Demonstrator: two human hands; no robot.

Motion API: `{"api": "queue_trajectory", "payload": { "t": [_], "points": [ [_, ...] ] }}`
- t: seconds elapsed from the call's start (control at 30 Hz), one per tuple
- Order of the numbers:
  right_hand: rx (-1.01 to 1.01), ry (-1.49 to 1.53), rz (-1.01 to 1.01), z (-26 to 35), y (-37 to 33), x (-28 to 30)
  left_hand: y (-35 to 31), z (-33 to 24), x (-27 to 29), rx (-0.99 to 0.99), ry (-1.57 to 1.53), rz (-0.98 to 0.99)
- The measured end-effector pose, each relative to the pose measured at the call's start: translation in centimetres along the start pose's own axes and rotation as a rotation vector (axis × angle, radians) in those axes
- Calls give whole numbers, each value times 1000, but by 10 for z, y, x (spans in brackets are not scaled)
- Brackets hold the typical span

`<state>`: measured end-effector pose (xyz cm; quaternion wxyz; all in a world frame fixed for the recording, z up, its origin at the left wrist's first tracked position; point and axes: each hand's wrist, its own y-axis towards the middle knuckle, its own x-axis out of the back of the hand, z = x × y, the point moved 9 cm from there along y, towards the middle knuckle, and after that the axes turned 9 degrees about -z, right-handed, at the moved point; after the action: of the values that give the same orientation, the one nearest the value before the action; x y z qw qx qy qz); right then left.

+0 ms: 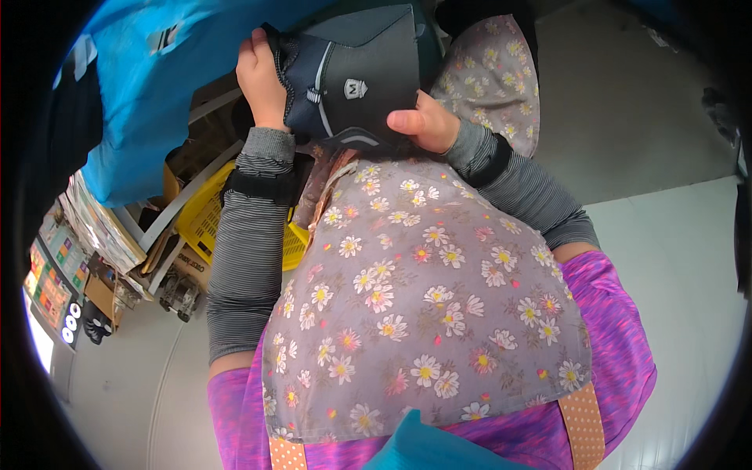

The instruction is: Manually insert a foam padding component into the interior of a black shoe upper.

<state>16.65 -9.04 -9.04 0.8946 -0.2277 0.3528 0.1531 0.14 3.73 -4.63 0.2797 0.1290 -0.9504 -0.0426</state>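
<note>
In front of me, above my apron-covered lap, I hold up a dark grey and navy fabric piece [372,86]. It has pale piping, a scalloped dark trim along its left side and a small white shield-shaped badge. My left hand [262,84] grips it at the left edge, fingers partly hidden behind the trim. At the lower right, my right hand [427,125] pinches the edge, thumb showing in front and the other fingers out of sight underneath. Whether the piece is a bag panel or part of a garment, I cannot tell.
A large blue sheet or bag [141,102] hangs at the upper left. Below it are a yellow plastic basket [205,219], a grey metal frame on a caster [182,296] and a stack of papers or card [102,219]. Grey floor [619,117] lies to the right.
</note>
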Motion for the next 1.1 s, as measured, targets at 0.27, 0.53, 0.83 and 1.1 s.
{"api": "queue_trajectory", "payload": {
  "t": [0.27,0.53,0.83,1.1],
  "points": [
    [66,-337,-130,19,6,-14,2,-6,20,-74,104,-158],
    [24,-195,-157,25,15,-2,-10,28,33,315,-350,69],
    [-41,-30,-110,19,30,18,-69,67,52,875,-813,113],
    [-28,-44,-24,12,16,22,-119,59,56,956,-735,197]
  ]
}}
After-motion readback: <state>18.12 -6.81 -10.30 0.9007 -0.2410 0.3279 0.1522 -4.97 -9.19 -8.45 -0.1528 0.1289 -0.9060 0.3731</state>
